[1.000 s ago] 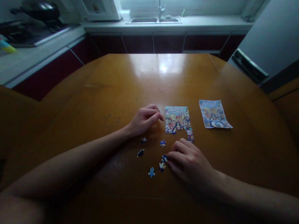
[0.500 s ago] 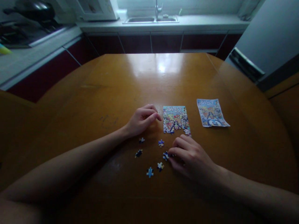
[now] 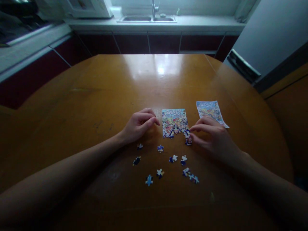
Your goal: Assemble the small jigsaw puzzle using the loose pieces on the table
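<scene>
A partly assembled jigsaw puzzle (image 3: 174, 120) lies on the wooden table, its lower edge uneven. My right hand (image 3: 211, 134) is at the puzzle's lower right corner, thumb and index finger pinching a small puzzle piece (image 3: 186, 132) against that edge. Beside the puzzle's left edge rests my left hand (image 3: 141, 125), fingers loosely bent and holding nothing. Several loose pieces lie nearer to me, among them a light blue piece (image 3: 149, 180), a dark piece (image 3: 136, 160) and a purple piece (image 3: 160, 148).
A printed picture sheet (image 3: 209, 108) lies right of the puzzle, partly behind my right hand. The wooden table (image 3: 108, 86) has a rounded edge. Beyond it stand a counter with a sink (image 3: 137, 18) and a large grey appliance (image 3: 262, 38) at right.
My right hand has moved from the loose pieces up to the puzzle's lower right corner, uncovering several pieces. My left hand stays beside the puzzle. The whole view has shifted slightly.
</scene>
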Motion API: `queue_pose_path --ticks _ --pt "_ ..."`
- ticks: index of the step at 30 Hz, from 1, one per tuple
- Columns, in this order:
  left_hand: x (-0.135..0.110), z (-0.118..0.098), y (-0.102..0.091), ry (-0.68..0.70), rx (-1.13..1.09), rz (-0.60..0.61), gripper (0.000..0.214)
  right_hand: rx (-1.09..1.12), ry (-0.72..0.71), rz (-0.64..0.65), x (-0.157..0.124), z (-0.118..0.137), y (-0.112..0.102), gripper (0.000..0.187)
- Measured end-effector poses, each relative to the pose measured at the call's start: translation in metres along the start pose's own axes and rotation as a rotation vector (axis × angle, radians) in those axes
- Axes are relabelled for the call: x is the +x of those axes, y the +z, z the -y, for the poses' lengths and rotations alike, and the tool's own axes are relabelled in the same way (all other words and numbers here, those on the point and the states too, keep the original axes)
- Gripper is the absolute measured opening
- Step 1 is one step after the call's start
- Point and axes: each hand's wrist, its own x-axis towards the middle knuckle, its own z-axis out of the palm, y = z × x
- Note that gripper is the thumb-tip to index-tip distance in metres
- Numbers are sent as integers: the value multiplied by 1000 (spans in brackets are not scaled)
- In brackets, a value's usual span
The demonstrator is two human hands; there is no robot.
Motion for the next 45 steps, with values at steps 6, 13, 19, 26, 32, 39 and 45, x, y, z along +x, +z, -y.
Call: queue_pose_path --ticks 6,13,19,26,32,39,45 --pt "0 0 0 -3 13 4 29 -20 10 47 3 -8 2 6" --pt "1 -3 0 14 17 2 29 -25 -12 106 4 -8 16 8" --pt "1 -1 0 8 16 3 29 -34 -28 121 4 -11 20 8" --pt "2 -3 0 4 1 4 28 -49 -29 114 4 -12 21 9" --pt "1 -1 -1 6 11 6 28 -54 -35 112 4 -12 21 11" --pt "1 -4 -1 10 15 1 28 -63 -27 119 4 -12 21 12" --pt "1 -3 -1 8 -8 11 27 -67 -13 121 3 -11 22 12"
